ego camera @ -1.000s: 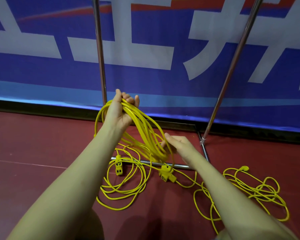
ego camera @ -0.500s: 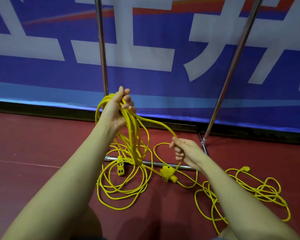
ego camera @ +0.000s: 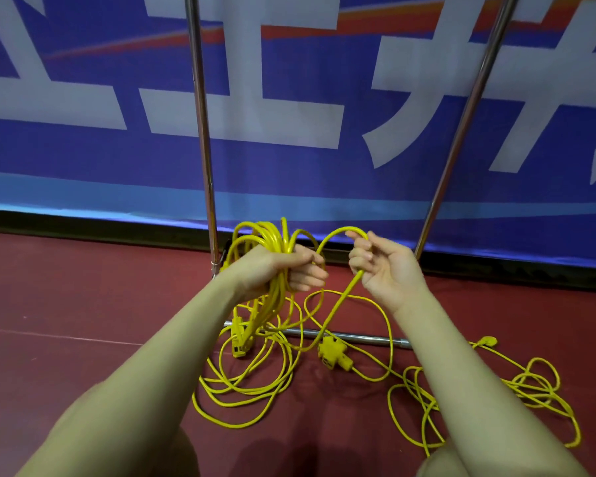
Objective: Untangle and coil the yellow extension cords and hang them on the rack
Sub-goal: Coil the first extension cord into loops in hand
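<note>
My left hand [ego camera: 286,270] grips a bundle of yellow cord loops [ego camera: 265,235] in front of the rack's left pole [ego camera: 202,132]. One strand arcs from the bundle to my right hand [ego camera: 382,266], which holds it with curled fingers. Below that hand the strand [ego camera: 338,308] drops toward a yellow multi-socket block [ego camera: 332,352] on the floor. More loose loops [ego camera: 248,383] lie under my left hand, with a yellow socket end [ego camera: 239,342] among them. A second tangle of yellow cord [ego camera: 479,401] with a plug [ego camera: 489,340] lies at the right.
The rack's right pole [ego camera: 468,108] slants up at the right, and its base bar [ego camera: 365,337] lies across the red floor [ego camera: 83,304] under the cords. A blue banner [ego camera: 83,160] with white characters stands close behind the rack. My knees show at the bottom edge.
My right hand has risen from near the floor to the level of my left hand, lifting the strand into an arc. My left hand has turned over and closed round the bundle.
</note>
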`<state>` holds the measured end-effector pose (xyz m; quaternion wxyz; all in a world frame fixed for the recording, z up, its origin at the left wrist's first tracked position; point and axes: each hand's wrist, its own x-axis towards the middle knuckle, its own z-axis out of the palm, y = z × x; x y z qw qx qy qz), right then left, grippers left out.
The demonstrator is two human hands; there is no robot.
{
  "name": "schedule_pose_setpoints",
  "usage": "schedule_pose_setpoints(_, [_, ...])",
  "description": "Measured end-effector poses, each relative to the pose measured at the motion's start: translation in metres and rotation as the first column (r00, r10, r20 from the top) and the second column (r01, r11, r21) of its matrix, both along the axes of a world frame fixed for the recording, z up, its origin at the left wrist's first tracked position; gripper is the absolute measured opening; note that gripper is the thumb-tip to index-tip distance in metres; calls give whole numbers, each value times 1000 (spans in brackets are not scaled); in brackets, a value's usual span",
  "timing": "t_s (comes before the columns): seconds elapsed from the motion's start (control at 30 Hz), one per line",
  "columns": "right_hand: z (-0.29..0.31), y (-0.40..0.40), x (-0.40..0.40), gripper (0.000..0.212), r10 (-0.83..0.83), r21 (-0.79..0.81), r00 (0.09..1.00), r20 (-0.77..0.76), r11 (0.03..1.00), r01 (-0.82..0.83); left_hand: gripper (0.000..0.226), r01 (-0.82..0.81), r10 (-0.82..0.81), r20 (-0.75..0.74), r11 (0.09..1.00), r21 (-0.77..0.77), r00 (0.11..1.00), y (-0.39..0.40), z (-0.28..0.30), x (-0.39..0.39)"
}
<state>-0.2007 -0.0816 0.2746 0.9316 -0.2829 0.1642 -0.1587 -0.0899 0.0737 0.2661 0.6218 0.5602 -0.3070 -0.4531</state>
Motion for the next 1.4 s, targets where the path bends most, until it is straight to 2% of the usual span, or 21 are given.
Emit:
schedule_pose_setpoints(0.1, [8,2,5,27,-31,3,999,33,1000,31,20,97,-98,28,995,27,995,-8,-10,-8])
schedule_pose_setpoints(0.17, [11,1,6,36,-15,19,998,64,1000,14,21,139,-142,49,989,45,989,-13,-15,-11])
schedule_pose_setpoints(0.3, [10,-10,5,37,-31,143,994,102,990,16,20,214,-220,101,974,71,970,-23,-18,-16])
schedule_pose_setpoints(0.37, [8,-16,3,47,-10,65,996,85,998,5,20,196,-200,96,979,48,975,-28,-18,-18])
schedule_pose_setpoints(0.47, [2,-23,3,47,-35,-195,997,-73,981,20,17,82,-81,19,996,-32,996,-34,-15,-13])
schedule_pose_setpoints(0.57, [-10,-26,3,35,-84,-419,973,-214,908,-14,18,-124,87,-221,980,-158,971,-41,-7,-3])
schedule_pose_setpoints(0.7, [-24,-14,2,35,127,-547,919,-373,770,-328,16,-379,238,-444,888,-261,864,-48,1,7])
schedule_pose_setpoints(0.77, [-27,-5,2,35,256,-566,880,-401,686,-457,15,-444,273,-488,852,-278,829,-48,3,13])
schedule_pose_setpoints(0.83, [-26,0,3,28,314,-605,872,-376,630,-487,14,-490,297,-521,824,-283,801,-46,5,19])
schedule_pose_setpoints(0.9, [-24,2,3,17,315,-642,887,-338,612,-461,14,-508,312,-523,812,-286,793,-42,5,24])
schedule_pose_setpoints(1.0, [-16,0,1,17,242,-699,919,-311,597,-393,16,-477,328,-465,843,-249,822,-36,4,27])
schedule_pose_setpoints(1.1, [-3,-2,-2,19,188,-673,960,-206,685,-278,17,-370,316,-310,920,-132,897,-30,-3,24])
schedule_pose_setpoints(1.2, [8,-8,-8,18,121,-554,989,-80,820,-146,17,-190,187,-154,982,-2,970,-26,-9,15])
schedule_pose_setpoints(1.3, [12,-13,-12,14,44,-432,999,18,901,-32,18,9,-3,-78,997,80,997,-23,-13,8])
schedule_pose_setpoints(1.4, [10,-17,-11,14,-19,-363,997,70,931,44,18,107,-102,-65,991,78,993,-23,-20,1])
